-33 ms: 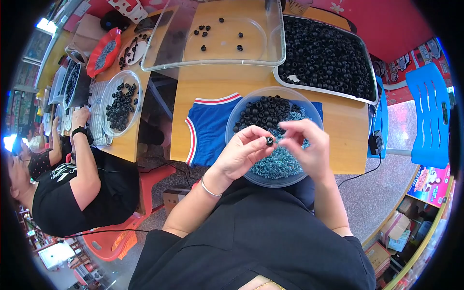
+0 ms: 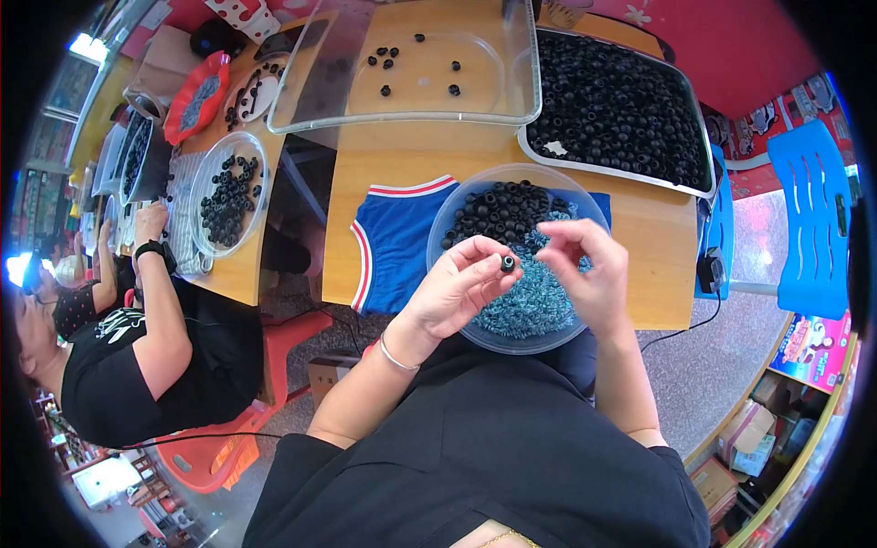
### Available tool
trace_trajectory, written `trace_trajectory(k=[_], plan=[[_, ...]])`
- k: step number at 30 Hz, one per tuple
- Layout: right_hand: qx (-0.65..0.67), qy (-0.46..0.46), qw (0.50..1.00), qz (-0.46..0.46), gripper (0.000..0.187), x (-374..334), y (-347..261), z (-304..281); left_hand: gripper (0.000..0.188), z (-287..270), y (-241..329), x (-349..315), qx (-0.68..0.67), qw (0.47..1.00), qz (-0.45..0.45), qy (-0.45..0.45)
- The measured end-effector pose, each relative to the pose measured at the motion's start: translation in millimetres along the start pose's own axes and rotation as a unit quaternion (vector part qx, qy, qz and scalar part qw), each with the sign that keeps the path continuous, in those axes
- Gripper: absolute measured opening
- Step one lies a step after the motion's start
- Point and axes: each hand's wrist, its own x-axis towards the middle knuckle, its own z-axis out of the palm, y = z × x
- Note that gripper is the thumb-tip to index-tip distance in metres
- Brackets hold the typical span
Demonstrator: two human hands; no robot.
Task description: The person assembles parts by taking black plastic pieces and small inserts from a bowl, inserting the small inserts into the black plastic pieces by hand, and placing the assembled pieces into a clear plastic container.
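Note:
My left hand [image 2: 466,281] pinches a black bead [image 2: 507,263] between thumb and fingertips, its hole facing up with a pale ring around it. Close by on the right, apart from the bead, my right hand [image 2: 589,269] has thumb and forefinger drawn together; anything between them is too small to make out. Both are above a round clear plastic tub [image 2: 437,203]. Inside it, black beads [image 2: 502,208] fill the far side, and a heap of small teal-blue pieces [image 2: 525,310] fills the near side.
Blue cloth with red-and-white trim [image 2: 397,228] lies left of the tub. Behind stand a clear bin [image 2: 411,120] with several beads and a white tray [image 2: 621,173] full of beads. At left, another person [image 2: 164,338] sits by a bead bowl [image 2: 195,205]. A blue chair [image 2: 808,219] stands right.
My right hand has drawn slightly to the right, away from the bead, and its fingers look less blurred. My left hand still holds the bead, nearly in place.

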Motion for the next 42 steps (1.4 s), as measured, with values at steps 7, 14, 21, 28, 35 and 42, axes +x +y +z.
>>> trace_trajectory(k=[7, 14, 21, 28, 35, 42], plan=[[-0.204, -0.078, 0.976, -0.015, 0.01, 11, 34, -2, 0.014, -4, 4, -1, 0.01, 1.0, 0.017, 0.013], [-0.309, -0.108, 0.945, -0.023, 0.013, 13, 29, 5, 0.02, -2, 6, -4, 0.029, 0.998, 0.015, 0.047], [-0.378, -0.114, 0.917, -0.059, 0.015, 12, 30, 13, 0.021, -3, 4, -2, 0.037, 0.998, 0.031, 0.044], [-0.133, -0.081, 0.986, 0.064, 0.014, 11, 22, 7, 0.024, -7, 2, -3, 0.036, 0.998, 0.029, 0.052], [0.096, -0.08, 0.991, 0.052, 0.017, 0, 4, 5, 0.025, -2, 1, 1, 0.031, 0.998, 0.03, 0.046], [-0.004, -0.035, 0.999, -0.033, 0.019, -4, -3, 12, 0.025, -3, -2, -1, 0.035, 0.998, 0.027, 0.042]])
